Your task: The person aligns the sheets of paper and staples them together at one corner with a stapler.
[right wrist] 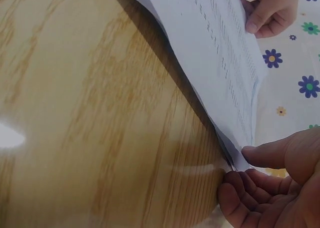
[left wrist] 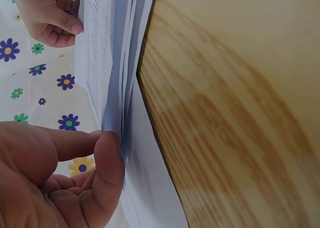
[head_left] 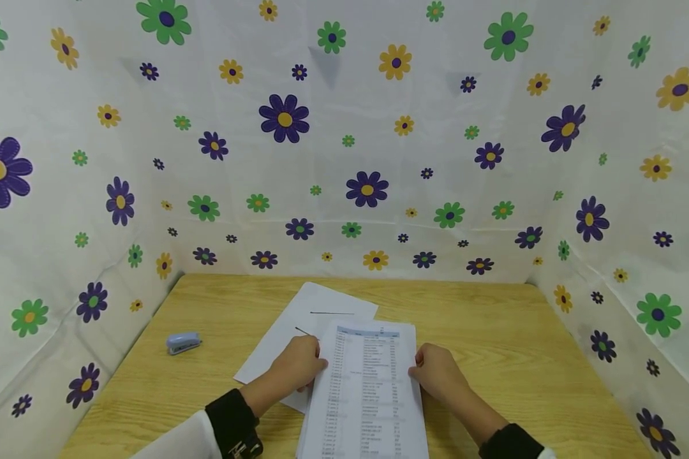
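Observation:
A stack of printed sheets (head_left: 373, 389), with a blue header row and columns of text, lies between the two hands in the head view. My left hand (head_left: 297, 364) pinches its left edge between thumb and finger. In the left wrist view several sheet edges (left wrist: 131, 43) fan slightly apart beside the left thumb. At the opposite edge my right hand (head_left: 439, 373) pinches the stack, and in the right wrist view its thumb (right wrist: 265, 154) presses on top with the fingers curled below. The stack's lower end runs out of the head view.
More white paper (head_left: 287, 328) lies skewed under and behind the stack, with dark lines on it. A small light-blue stapler (head_left: 184, 342) stands on the wooden table (head_left: 482, 331) to the left. Flower-patterned cloth (head_left: 344, 159) encloses the back and both sides.

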### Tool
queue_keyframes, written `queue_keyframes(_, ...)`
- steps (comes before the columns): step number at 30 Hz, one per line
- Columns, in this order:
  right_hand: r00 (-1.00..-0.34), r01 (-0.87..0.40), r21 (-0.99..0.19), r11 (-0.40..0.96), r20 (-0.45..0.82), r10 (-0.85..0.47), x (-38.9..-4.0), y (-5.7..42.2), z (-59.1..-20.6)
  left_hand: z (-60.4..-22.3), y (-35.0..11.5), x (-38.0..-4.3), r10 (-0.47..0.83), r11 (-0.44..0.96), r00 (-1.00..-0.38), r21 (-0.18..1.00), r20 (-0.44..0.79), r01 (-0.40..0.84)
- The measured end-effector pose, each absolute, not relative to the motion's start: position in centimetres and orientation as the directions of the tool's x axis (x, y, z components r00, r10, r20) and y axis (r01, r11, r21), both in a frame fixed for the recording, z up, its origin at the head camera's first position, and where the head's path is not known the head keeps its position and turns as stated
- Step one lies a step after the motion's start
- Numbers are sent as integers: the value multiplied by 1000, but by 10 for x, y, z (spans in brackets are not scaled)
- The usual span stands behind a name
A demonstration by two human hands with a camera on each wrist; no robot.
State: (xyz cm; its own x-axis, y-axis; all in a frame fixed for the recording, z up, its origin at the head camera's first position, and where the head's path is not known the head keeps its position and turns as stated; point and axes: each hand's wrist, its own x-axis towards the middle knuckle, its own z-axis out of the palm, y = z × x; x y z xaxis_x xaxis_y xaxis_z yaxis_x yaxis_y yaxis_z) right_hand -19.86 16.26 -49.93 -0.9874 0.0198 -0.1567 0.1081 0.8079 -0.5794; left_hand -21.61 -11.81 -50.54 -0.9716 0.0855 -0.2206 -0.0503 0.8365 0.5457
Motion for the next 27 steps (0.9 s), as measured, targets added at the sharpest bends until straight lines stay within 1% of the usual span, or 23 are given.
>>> queue_keyframes(7,-991,97,-579,810,-131,25,-198,166,-497,-504,-120,-219,73,843,-973,535,-220,-57)
queue_keyframes(11,-986,131,-602,787,-164,39,-198,168,-495,-500,-120,-219,81,836,-969,545,-231,-60)
queue_keyframes(14,-977,168,-647,743,-211,37,-197,168,-493,-496,-119,-219,96,829,-965,556,-243,-57)
queue_keyframes(18,-967,204,-692,692,-254,31,-195,166,-491,-493,-117,-217,85,830,-962,552,-259,-75)
queue_keyframes(27,-957,244,-709,662,-288,43,-199,165,-494,-494,-119,-218,78,796,-956,594,-284,-112)
